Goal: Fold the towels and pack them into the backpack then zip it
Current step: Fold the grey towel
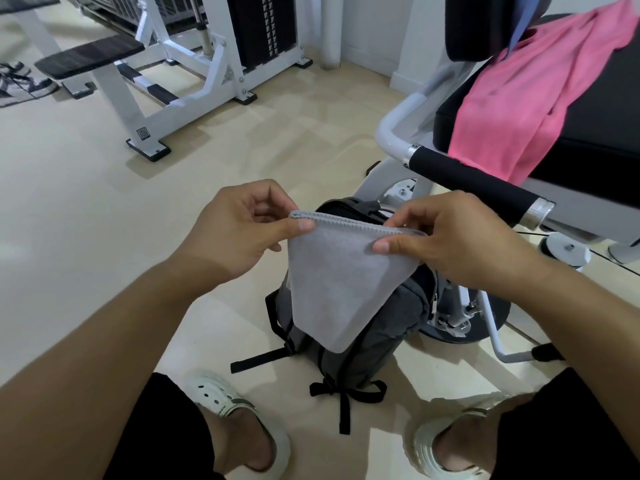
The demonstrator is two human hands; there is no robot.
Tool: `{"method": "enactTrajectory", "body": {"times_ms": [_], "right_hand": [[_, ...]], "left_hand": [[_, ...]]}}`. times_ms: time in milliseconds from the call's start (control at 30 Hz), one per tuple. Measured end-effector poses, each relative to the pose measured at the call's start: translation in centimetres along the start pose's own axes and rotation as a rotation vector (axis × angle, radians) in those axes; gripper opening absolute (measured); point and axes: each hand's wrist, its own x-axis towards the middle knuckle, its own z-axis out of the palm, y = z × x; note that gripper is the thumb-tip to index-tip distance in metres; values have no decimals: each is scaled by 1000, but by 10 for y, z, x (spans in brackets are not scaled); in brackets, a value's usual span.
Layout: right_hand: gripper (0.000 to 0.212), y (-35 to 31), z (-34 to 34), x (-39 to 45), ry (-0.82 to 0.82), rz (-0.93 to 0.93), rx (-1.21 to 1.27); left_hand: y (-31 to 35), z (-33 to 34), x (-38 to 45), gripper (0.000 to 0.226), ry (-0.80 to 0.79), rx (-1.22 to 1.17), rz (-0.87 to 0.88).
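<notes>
A small grey towel hangs in the air, folded, above a dark grey backpack that stands on the floor between my feet. My left hand pinches the towel's top left corner. My right hand pinches its top right corner. The backpack's top looks open behind the towel, mostly hidden by it. A pink towel lies draped over the black seat of a gym machine at the right. A blue cloth hangs above the pink one.
A white gym machine with a padded black bar stands close behind the backpack at the right. Another white machine with a weight stack stands at the back left, sneakers beside it. Pale floor spreads to the left.
</notes>
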Motion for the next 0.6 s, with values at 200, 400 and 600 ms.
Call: {"method": "enactTrajectory", "body": {"times_ms": [200,400,600], "right_hand": [[22,-11,2,-10,-282,-64,-40],[12,-23,54,-32,-417,-173,77],[30,-32,60,-33,-635,-135,39]], "left_hand": [[8,-3,-4,17,-75,89,-95],[11,10,-9,33,-76,88,-154],[7,3,-14,17,-125,497,37]]}}
